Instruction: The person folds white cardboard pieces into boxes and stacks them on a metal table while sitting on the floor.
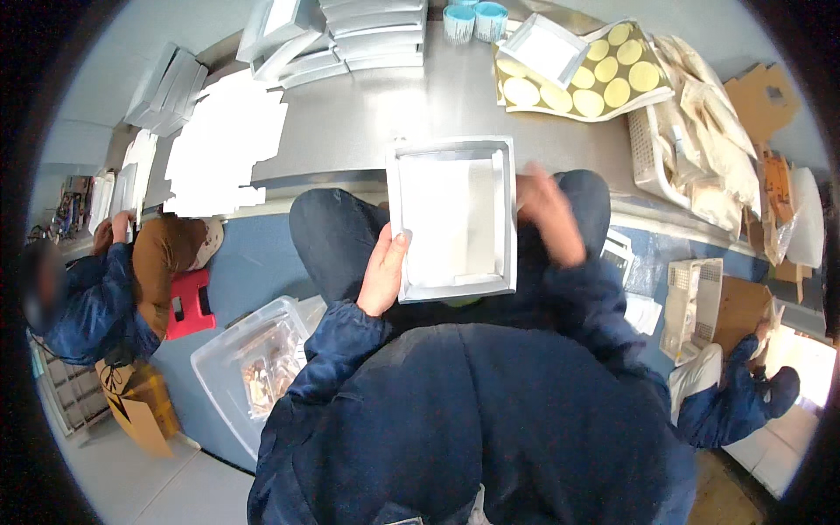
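Note:
A shallow rectangular box [506,229], silver-grey at its walls and pale inside, is held above my lap with its open side up. My left hand [383,273] grips its left wall near the lower corner, thumb at the rim and fingers underneath. On the other side, my right hand [549,210] is smeared by motion beside the box's right wall. Whether it touches the box I cannot tell.
Grey boxes [376,35] are stacked on the metal table [341,122], near white sheets [229,144] and blue-lidded tubs [473,22]. A dotted bag [588,103] bears another box [544,51]. A clear bin [229,350] stands at left. Co-workers [87,297] sit at both sides.

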Demonstrator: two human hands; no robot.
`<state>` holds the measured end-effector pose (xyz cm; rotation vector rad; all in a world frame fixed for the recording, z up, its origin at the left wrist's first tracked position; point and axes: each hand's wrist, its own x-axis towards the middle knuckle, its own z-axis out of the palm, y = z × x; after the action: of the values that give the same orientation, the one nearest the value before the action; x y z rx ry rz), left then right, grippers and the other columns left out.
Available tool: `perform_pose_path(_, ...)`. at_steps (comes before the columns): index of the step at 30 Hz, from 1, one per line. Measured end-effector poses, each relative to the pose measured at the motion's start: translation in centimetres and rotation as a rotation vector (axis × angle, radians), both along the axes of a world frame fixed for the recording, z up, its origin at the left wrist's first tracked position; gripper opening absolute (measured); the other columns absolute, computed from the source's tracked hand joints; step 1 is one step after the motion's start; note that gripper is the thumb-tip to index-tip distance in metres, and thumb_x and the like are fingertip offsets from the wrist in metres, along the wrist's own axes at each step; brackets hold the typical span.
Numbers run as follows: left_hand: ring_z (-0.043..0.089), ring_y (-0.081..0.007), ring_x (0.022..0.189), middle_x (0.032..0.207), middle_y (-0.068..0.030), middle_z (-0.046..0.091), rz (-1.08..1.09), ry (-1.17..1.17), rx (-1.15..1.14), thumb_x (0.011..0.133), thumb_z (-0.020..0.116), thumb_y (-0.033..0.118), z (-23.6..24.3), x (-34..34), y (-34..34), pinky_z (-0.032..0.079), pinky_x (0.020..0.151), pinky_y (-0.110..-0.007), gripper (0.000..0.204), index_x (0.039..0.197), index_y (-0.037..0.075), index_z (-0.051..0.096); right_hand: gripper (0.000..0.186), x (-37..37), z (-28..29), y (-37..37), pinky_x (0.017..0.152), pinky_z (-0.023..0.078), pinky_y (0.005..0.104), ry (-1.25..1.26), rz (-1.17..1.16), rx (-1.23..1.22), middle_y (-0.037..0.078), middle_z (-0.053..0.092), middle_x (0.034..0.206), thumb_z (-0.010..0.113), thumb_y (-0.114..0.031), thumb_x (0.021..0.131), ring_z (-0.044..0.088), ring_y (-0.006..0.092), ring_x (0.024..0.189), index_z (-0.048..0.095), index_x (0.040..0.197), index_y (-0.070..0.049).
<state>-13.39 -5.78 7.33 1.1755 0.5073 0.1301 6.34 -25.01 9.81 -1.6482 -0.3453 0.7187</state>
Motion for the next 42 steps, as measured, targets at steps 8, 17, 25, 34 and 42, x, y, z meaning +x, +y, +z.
perform_pose_path(8,0.060,-0.0314,0.095,0.102,-0.0243,0.061,0.180,0.171,0.553,0.097,0.041,0.029,-1.0,3.9,0.2,0.045,0.083,-0.036,0.040,0.117,-0.004,0.048,0.045,-5.9,-2.9,1.4,0.084,0.045,0.0394,-0.233,-0.063,-0.207,0.029,0.057,0.106,0.052,-0.013,0.087,0.057,0.0405,0.101,0.039,0.127,0.002)
perform_pose_path(17,0.042,-0.0273,0.123,0.136,-0.0172,0.039,-0.176,-0.055,0.281,0.092,0.045,0.022,-1.8,0.7,1.6,0.035,0.100,-0.035,0.058,0.140,0.002,0.019,0.047,-4.6,-4.2,2.2,0.087,0.044,0.0412,-0.282,-0.048,-0.147,0.028,0.057,0.109,0.049,-0.012,0.087,0.057,0.0415,0.101,0.036,0.130,0.001)
perform_pose_path(25,0.043,-0.0318,0.122,0.133,-0.0207,0.041,-0.167,0.023,0.367,0.093,0.045,0.021,-1.1,4.1,2.6,0.039,0.096,-0.038,0.056,0.140,0.002,0.021,0.051,-1.7,-5.2,3.8,0.090,0.042,0.0425,-0.275,-0.081,-0.235,0.029,0.053,0.115,0.050,-0.018,0.087,0.053,0.0417,0.106,0.035,0.131,0.002)
perform_pose_path(34,0.053,-0.0259,0.110,0.130,-0.0131,0.045,-0.053,0.041,-0.469,0.099,0.037,0.026,-1.2,6.1,3.4,0.045,0.094,-0.039,0.052,0.143,0.011,0.014,0.051,-0.9,-1.0,7.7,0.091,0.040,0.0404,-1.172,-0.265,-0.442,0.022,0.056,0.112,0.062,-0.018,0.080,0.053,0.0364,0.105,0.045,0.123,0.003)
perform_pose_path(42,0.057,-0.0173,0.095,0.112,-0.0091,0.055,0.065,0.045,-0.529,0.099,0.038,0.027,-1.7,7.1,2.3,0.048,0.085,-0.032,0.034,0.120,0.000,0.045,0.035,-3.5,-4.2,8.0,0.085,0.045,0.0365,-1.333,0.391,-0.119,0.013,0.059,0.110,0.059,-0.008,0.072,0.057,0.0267,0.101,0.054,0.107,-0.003)
